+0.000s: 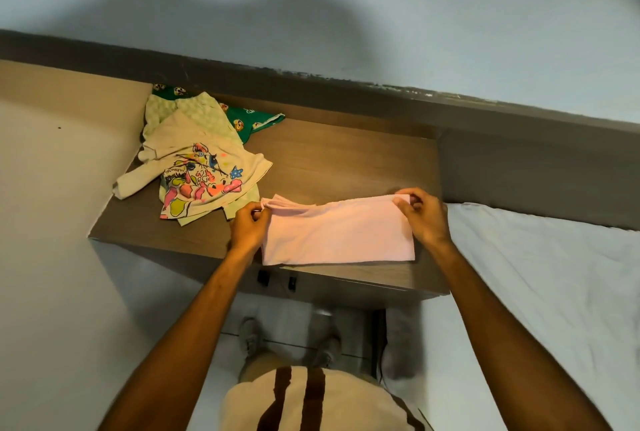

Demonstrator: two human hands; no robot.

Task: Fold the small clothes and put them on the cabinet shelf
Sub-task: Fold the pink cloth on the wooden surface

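Note:
A pink garment [337,233] lies folded into a wide strip on the wooden cabinet top [346,160], near its front edge. My left hand [250,222] pinches the strip's upper left corner. My right hand [420,214] pinches its upper right corner. To the left lies a loose pile: a cream shirt with a colourful cartoon print [197,174] on top, a pale green patterned piece [187,112] under it, and a green printed cloth [252,120] at the back.
A dark wooden ledge [381,98] runs along the wall behind the cabinet top. A bed with a white sheet [540,274] stands at the right. Pale wall lies to the left. My feet [287,340] stand on the floor below the cabinet's front edge.

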